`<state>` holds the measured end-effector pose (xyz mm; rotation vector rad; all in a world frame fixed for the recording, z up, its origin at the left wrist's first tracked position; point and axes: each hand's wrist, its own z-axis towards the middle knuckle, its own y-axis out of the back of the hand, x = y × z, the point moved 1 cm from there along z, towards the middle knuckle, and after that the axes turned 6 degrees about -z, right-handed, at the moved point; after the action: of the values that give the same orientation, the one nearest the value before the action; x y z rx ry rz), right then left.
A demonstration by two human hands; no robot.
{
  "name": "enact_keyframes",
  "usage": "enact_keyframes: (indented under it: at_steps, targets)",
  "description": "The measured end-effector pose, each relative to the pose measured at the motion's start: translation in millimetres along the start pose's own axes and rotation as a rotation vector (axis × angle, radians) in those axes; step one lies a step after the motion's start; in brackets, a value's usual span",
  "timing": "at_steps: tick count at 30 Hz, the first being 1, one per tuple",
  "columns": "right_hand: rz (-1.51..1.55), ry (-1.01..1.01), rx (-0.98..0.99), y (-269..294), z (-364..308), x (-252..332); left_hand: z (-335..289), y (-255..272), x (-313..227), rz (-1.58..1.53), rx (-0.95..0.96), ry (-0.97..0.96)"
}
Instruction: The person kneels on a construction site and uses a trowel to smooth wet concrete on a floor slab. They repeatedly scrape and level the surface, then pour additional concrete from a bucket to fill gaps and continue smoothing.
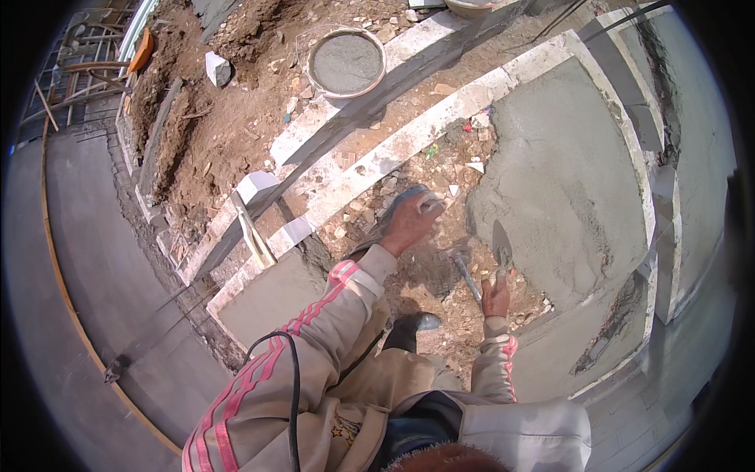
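Note:
My right hand (495, 297) is closed around a pointed trowel (502, 242), its blade directed away from me, near the edge of the wet mortar (562, 165). Against the same hand ends the handle of a hammer (467, 275); it appears gripped along with the trowel, and its head is blurred. My left hand (412, 223) is closed above the rubble bed (393, 193), farther forward and to the left. Its fingers curl together, and what they hold, if anything, is too blurred to name. A dark boot (429, 321) shows below, between my arms.
Pale block kerbs (464, 106) curve around the bed. A round bucket of grey mortar (346, 64) stands beyond them. White blocks (256, 189) and a light-coloured bar (252, 234) lie at left. Broken stones cover the soil (228, 118); smooth concrete (94, 204) spreads at far left.

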<state>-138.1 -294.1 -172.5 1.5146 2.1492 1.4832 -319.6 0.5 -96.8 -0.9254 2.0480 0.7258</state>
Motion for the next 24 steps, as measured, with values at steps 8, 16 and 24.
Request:
enact_keyframes:
  at_steps: [8, 16, 24]
  targets:
    - [-0.013, -0.211, 0.17, -11.7, -41.1, -36.7, 243.4, 322.0, 52.7, -0.095, -0.713, 0.032]
    - [0.188, -0.791, 0.287, -36.8, -193.0, -124.7, 345.5, 373.2, 18.0, -0.049, -0.617, 0.044]
    - [0.324, -0.856, 0.303, -69.2, -251.8, -99.4, 286.0, 283.2, -22.3, 0.225, -0.131, 0.004]
